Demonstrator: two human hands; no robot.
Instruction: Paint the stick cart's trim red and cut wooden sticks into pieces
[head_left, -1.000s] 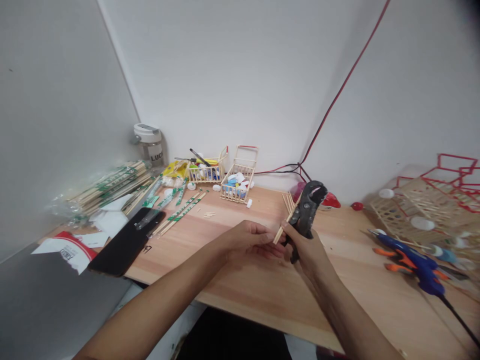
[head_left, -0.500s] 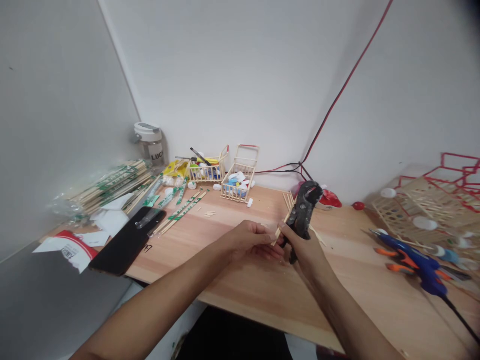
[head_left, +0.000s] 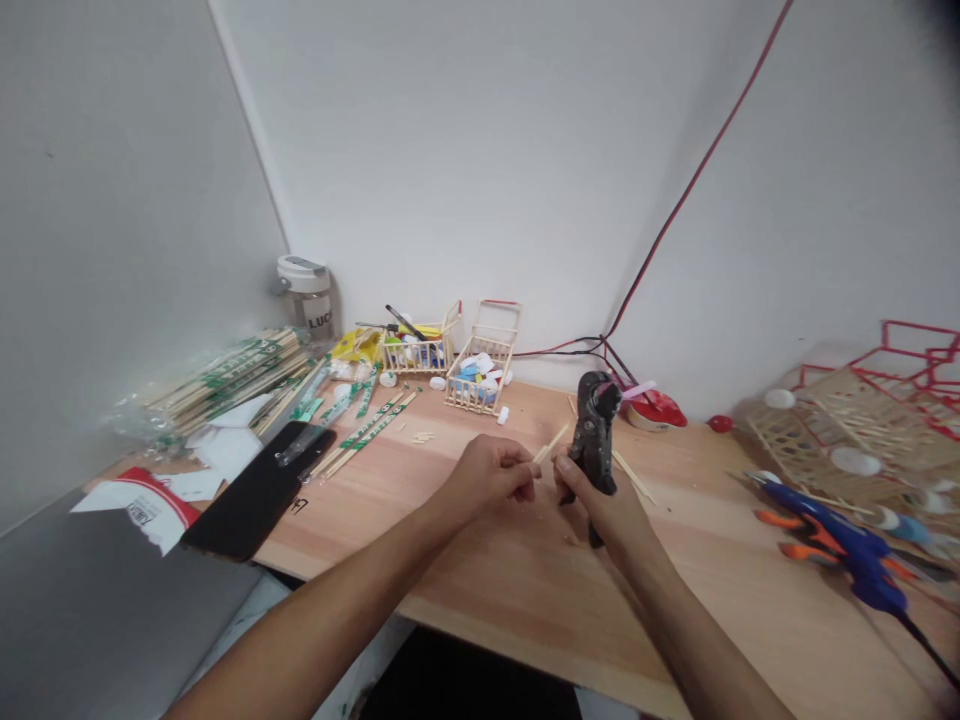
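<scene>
My left hand (head_left: 487, 480) pinches a short wooden stick (head_left: 551, 445) between thumb and fingers, a little apart from the tool. My right hand (head_left: 604, 515) grips black-handled pliers (head_left: 596, 430) upright, jaws up, with the lower handle showing below my fist. A thin wooden stick piece (head_left: 634, 477) lies on the pine tabletop (head_left: 480, 560) just right of the pliers. Both hands hover above the tabletop's middle.
A blue and orange hot glue gun (head_left: 847, 545) and a red-edged stick lattice model (head_left: 832, 430) occupy the right end. Small stick cribs holding bottle caps (head_left: 476, 375) stand by the back wall. Wrapped chopsticks (head_left: 232, 380) and a black phone (head_left: 251, 505) lie left.
My left hand has drawn back left, taking the stick out of the pliers' jaws. The pliers now stand more upright. A thin stick piece shows more plainly on the table at their right.
</scene>
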